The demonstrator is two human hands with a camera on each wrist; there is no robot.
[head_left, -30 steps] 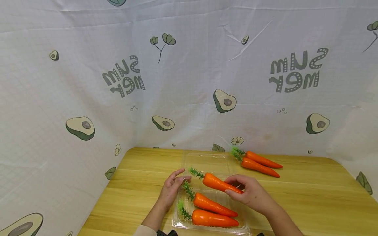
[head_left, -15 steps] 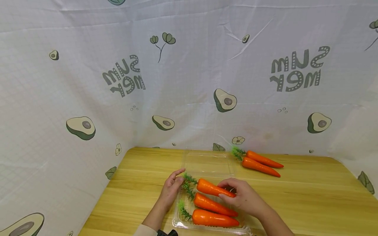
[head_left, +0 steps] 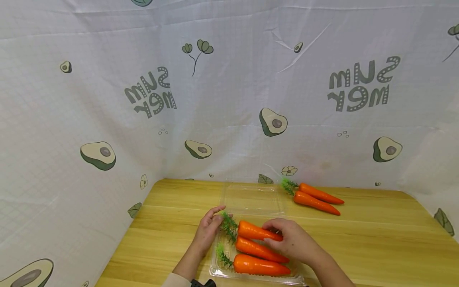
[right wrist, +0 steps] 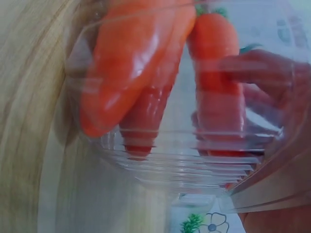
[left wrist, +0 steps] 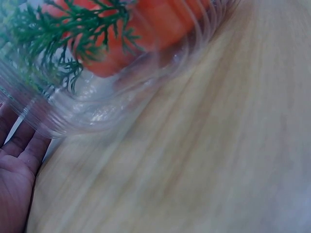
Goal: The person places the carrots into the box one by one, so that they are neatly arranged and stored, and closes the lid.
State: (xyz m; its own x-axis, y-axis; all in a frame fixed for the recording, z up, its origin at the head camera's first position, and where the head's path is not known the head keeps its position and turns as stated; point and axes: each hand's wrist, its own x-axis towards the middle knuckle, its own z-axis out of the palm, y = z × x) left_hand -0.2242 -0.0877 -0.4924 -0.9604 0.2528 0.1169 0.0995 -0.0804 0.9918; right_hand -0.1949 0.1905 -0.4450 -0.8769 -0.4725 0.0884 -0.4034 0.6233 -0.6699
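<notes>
A clear plastic clamshell box [head_left: 213,268] stands in front of me with its base holding orange carrots with green tops. My right hand [head_left: 295,241] pinches the narrow part of the rear carrot [head_left: 254,230], which lies low in the box beside the middle carrot [head_left: 256,248]. In front of those lies another carrot [head_left: 259,266]. Through the clear wall, the right wrist view shows the thumb [right wrist: 257,70] against the held carrot. My left hand [head_left: 207,230] rests at the box's left side, its fingers extended along the wall; their tips are partly hidden behind the box in the left wrist view.
The box's clear lid [head_left: 252,198] lies folded back flat behind the base. At the back right, two more carrots [head_left: 317,203] lie side by side on the wooden table [head_left: 380,239]. A white printed cloth [head_left: 229,99] hangs behind and at the sides.
My right hand has lowered the rear carrot into the box and shifted it left and toward me, up against the middle carrot. My left hand has stayed at the box's side.
</notes>
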